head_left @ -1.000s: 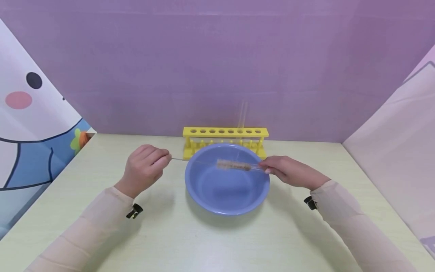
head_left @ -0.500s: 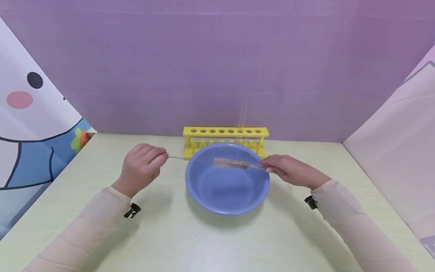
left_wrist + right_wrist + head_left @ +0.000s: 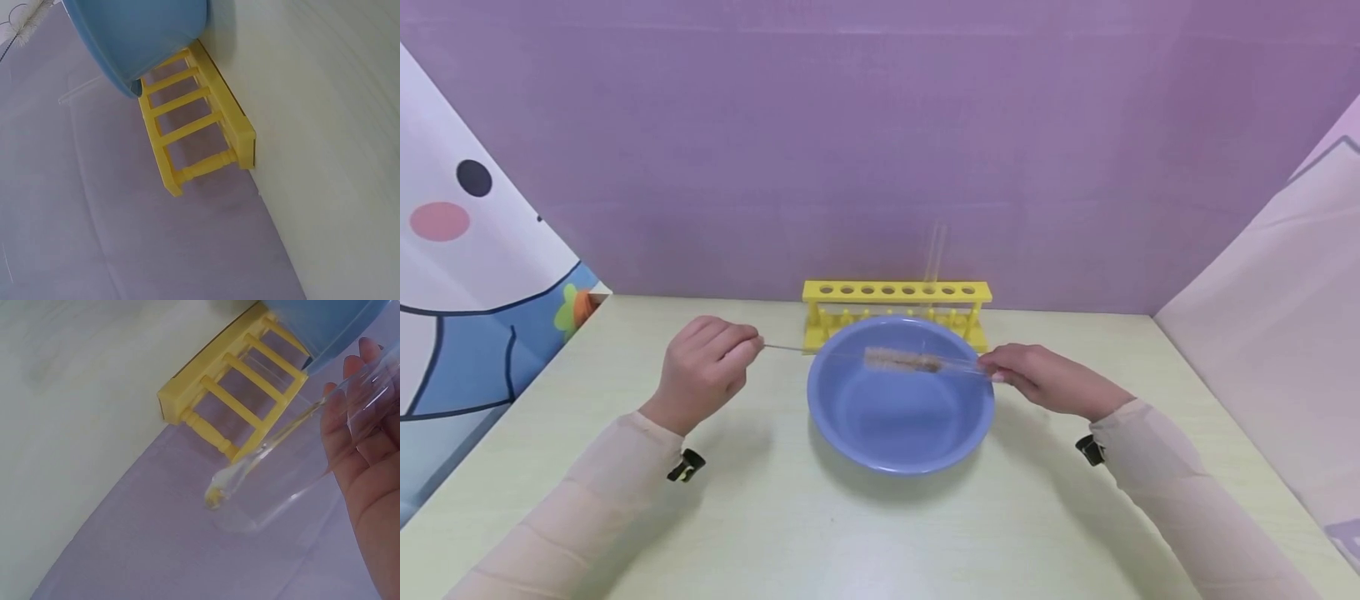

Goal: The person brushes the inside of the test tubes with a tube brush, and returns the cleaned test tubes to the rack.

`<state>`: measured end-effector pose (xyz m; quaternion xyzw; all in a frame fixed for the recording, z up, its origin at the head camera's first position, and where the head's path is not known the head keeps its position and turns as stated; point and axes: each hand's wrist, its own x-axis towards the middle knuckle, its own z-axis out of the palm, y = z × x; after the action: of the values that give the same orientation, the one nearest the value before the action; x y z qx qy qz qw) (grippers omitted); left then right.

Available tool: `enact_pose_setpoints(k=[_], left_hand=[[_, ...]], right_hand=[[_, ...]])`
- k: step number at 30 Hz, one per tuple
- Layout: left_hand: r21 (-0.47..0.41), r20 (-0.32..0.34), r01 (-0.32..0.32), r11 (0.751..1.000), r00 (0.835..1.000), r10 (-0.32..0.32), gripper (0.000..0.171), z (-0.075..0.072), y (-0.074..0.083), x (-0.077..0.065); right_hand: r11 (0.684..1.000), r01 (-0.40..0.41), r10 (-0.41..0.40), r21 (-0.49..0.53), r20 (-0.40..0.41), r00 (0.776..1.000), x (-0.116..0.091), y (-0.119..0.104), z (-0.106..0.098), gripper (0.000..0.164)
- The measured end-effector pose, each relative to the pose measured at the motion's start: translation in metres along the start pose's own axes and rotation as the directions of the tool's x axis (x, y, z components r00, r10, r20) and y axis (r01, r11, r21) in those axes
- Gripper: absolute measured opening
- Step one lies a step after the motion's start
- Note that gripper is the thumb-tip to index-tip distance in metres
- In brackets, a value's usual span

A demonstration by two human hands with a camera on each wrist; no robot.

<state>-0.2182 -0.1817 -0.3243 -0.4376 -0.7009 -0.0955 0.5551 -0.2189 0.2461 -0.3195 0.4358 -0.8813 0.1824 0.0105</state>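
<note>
Head view: blue basin (image 3: 901,421) on the worktop (image 3: 850,542), taken as the reference point; left hand (image 3: 703,371) raised to the left of the basin, fingers curled and clamped on the thin wire handle (image 3: 784,347) of a test tube brush (image 3: 898,360); its bristles (image 3: 883,358) lie above the basin, the handle running leftward past the rim; right hand (image 3: 1051,381) at the basin's right rim, fingers and thumb pinching a clear test tube (image 3: 958,366); this tube reaches leftward over the basin to the bristles; how far they sit inside it, cannot tell; yellow test tube rack (image 3: 857,297) just behind the basin; a second test tube (image 3: 934,254) stands in the rack, slightly tilted, its top rising above the basin.

Left wrist view: pale bristles and twisted wire at the frame's edge, apart from the basin; rack close beside the basin.

Right wrist view: right fingers (image 3: 340,425) bent along the clear tube, near the basin; the tube's rounded end points away from the basin.
</note>
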Motion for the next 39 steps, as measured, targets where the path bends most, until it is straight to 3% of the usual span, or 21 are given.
enact_pose_setpoints(k=[9, 17, 29, 39], left_hand=[[-0.011, -0.031, 0.007, 1.000, 0.999, -0.007, 0.023, 0.000, -0.003, -0.003], [-0.008, -0.012, 0.022, 1.000, 1.000, -0.022, 0.024, -0.003, -0.004, -0.004], [-0.006, -0.041, 0.168, 0.986, 0.985, -0.168, 0.026, -0.011, -0.019, -0.018], [-0.019, -0.086, 0.195, 0.981, 0.977, -0.196, 0.026, -0.009, -0.017, -0.015]], right_hand=[[1.000, 0.005, -0.005, -0.005, -0.006, 1.000, 0.000, 0.002, 0.001, 0.026], [1.000, 0.001, -0.002, -0.023, -0.012, 1.000, -0.002, 0.005, 0.000, 0.025], [0.995, -0.044, 0.039, -0.091, -0.060, 0.997, -0.012, 0.013, -0.001, 0.024], [0.995, -0.032, 0.026, -0.092, -0.056, 0.998, -0.007, 0.013, 0.000, 0.024]])
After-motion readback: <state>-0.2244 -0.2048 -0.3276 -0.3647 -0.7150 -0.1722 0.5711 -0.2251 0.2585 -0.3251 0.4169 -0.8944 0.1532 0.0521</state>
